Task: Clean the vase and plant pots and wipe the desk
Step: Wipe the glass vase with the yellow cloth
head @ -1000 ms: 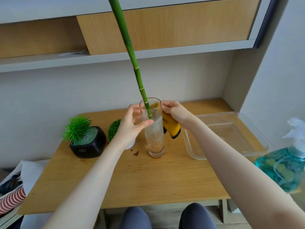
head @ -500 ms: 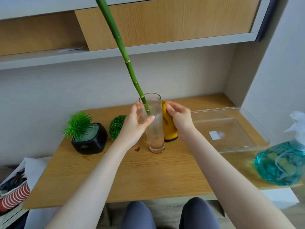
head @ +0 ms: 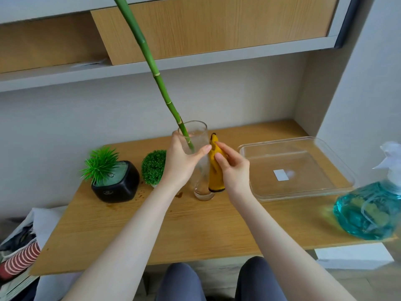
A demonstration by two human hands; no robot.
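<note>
A tall clear glass vase (head: 198,135) stands on the wooden desk (head: 195,227) with a long green bamboo stalk (head: 156,77) leaning out of it to the upper left. My left hand (head: 181,161) grips the vase's upper part from the left. My right hand (head: 233,170) holds a yellow cloth (head: 214,170) pressed against the vase's right side. A black pot with a spiky green plant (head: 115,183) and a round green ball plant (head: 153,166) sit to the left. Brown stains (head: 141,194) mark the desk near the pots.
A clear plastic tray (head: 299,170) lies at the right of the desk. A blue spray bottle (head: 371,211) stands at the right front edge. A shelf and cabinet (head: 195,31) hang above. A bag with striped fabric (head: 19,259) sits at the lower left.
My right hand slid the yellow cloth down along the vase's right side. The bamboo stalk leans further left. My left hand kept its grip.
</note>
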